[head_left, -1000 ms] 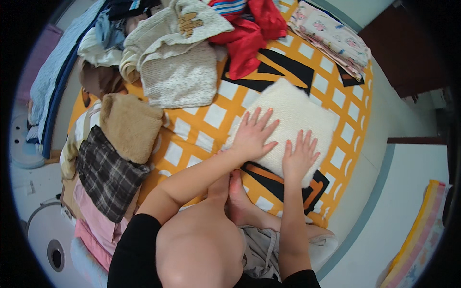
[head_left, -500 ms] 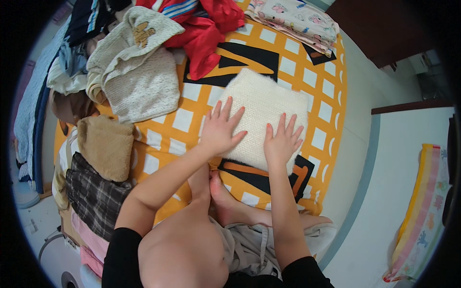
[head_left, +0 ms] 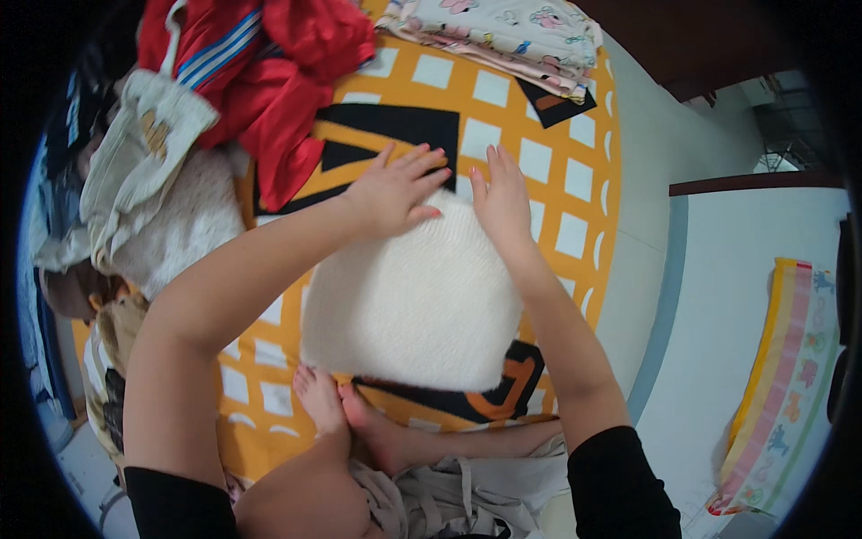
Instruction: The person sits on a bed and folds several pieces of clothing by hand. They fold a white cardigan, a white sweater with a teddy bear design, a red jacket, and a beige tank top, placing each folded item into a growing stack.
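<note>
A folded white knitted garment (head_left: 413,296) lies on the orange-and-white checked bedspread, just beyond my bare feet. My left hand (head_left: 395,190) is at its far left edge, palm down with fingers spread past the edge. At the far right corner is my right hand (head_left: 503,202), its fingers stretched forward and the thumb apart. Neither hand grips the garment. How firmly the palms touch it cannot be seen.
To the left lie a cream knit with a brown motif (head_left: 148,153) and crumpled red clothing with blue-white stripes (head_left: 269,108). Folded pink printed cloth (head_left: 503,40) sits at the far edge. The bed's right edge borders a pale floor (head_left: 628,189). A striped towel (head_left: 786,359) is at right.
Both hands have moved from lying flat on the garment's middle to its far edge. The garment appears closer to my feet, and the view has shifted.
</note>
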`<state>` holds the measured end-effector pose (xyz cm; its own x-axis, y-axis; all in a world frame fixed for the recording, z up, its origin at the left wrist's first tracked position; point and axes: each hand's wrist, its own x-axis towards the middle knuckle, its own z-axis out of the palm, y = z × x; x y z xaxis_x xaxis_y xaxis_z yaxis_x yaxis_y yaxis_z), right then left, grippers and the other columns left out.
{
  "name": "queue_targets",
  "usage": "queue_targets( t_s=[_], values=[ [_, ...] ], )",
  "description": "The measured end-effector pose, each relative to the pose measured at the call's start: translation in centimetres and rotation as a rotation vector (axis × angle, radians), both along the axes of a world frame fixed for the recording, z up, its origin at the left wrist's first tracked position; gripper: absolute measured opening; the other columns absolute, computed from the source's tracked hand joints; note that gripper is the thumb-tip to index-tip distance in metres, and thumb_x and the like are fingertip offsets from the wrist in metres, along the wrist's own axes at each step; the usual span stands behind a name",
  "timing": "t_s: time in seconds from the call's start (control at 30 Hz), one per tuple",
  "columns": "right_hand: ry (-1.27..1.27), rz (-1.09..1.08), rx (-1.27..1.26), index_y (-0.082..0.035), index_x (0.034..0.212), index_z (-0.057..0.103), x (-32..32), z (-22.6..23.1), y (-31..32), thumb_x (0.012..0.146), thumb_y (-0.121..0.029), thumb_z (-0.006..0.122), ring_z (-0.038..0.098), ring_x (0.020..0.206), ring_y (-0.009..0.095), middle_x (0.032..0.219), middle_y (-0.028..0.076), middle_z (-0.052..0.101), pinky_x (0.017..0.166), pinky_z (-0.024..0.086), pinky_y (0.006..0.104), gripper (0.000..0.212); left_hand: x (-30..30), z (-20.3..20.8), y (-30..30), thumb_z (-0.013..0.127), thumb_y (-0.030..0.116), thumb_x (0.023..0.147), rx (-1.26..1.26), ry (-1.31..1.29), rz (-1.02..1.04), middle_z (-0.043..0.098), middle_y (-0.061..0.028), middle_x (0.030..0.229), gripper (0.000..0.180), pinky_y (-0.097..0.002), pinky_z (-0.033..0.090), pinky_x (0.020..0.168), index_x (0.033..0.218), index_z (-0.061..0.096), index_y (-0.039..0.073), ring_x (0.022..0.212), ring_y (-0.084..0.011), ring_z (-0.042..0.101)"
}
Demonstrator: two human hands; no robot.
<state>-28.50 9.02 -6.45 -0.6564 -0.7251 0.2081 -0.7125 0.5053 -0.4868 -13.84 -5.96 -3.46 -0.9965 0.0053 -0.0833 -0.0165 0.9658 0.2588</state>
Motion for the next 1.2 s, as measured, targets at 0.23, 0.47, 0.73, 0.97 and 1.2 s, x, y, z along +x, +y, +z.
queue_targets(
  t_s=[0.23, 0.47, 0.73, 0.97, 1.2],
  values=[
    [-1.474, -0.334, -1.012, 0.009, 0.140, 0.018, -13.7, -1.5, -7.5, 0.090, -0.041, 0.060, 0.038, 0.129, 0.035, 0.138, 0.029, 0.034, 0.108, 0.033, 0.0400, 0.082, -14.3, -3.2, -5.1, 0.056, 0.031, 0.093, 1.124, 0.025, 0.690, 0.053, -0.0180, 0.126, 0.051, -0.0362, 0.039, 0.102, 0.129, 0.045, -0.003, 0.117, -0.0278, 0.052],
    [-1.496, -0.504, -1.133, -0.012, 0.144, 0.024, -20.0, -0.3, -13.5, 0.079, -0.045, 0.072, 0.031, 0.133, 0.034, 0.145, 0.015, 0.029, 0.111, 0.026, 0.0488, 0.088, -18.8, -6.6, -7.2, 0.062, 0.022, 0.091, 2.040, 0.489, 0.858, 0.055, -0.0170, 0.124, 0.051, -0.0322, 0.043, 0.100, 0.129, 0.039, -0.003, 0.116, -0.0240, 0.054],
    [-1.371, -0.621, -1.335, 0.004, 0.116, 0.045, -22.4, -1.7, -15.1, 0.081, -0.002, 0.063, 0.058, 0.101, 0.030, 0.111, 0.016, 0.054, 0.082, 0.055, 0.0452, 0.039, -17.8, -7.5, -7.4, 0.058, 0.021, 0.093, 2.130, 0.467, 0.714, 0.044, -0.0149, 0.138, 0.061, -0.0312, 0.037, 0.106, 0.140, 0.027, -0.001, 0.127, -0.0216, 0.045],
    [-1.408, -0.615, -1.356, 0.005, 0.106, 0.048, -20.8, -0.5, -11.5, 0.084, 0.003, 0.057, 0.057, 0.099, 0.028, 0.109, 0.016, 0.054, 0.080, 0.055, 0.0418, 0.024, -17.1, -7.1, -7.2, 0.059, 0.027, 0.092, 2.229, 0.505, 0.692, 0.043, -0.0072, 0.138, 0.060, -0.0380, 0.031, 0.109, 0.140, 0.030, 0.006, 0.129, -0.0199, 0.040],
    [-1.261, -0.618, -1.088, 0.000, 0.116, 0.048, -13.4, -0.6, -0.9, 0.086, -0.008, 0.064, 0.056, 0.106, 0.025, 0.114, 0.011, 0.055, 0.088, 0.052, 0.0393, 0.035, -12.7, -6.6, -6.3, 0.060, 0.033, 0.091, 2.458, 0.462, 0.474, 0.051, -0.0060, 0.127, 0.050, -0.0434, 0.036, 0.107, 0.132, 0.039, 0.014, 0.122, -0.0215, 0.046]
  ],
)
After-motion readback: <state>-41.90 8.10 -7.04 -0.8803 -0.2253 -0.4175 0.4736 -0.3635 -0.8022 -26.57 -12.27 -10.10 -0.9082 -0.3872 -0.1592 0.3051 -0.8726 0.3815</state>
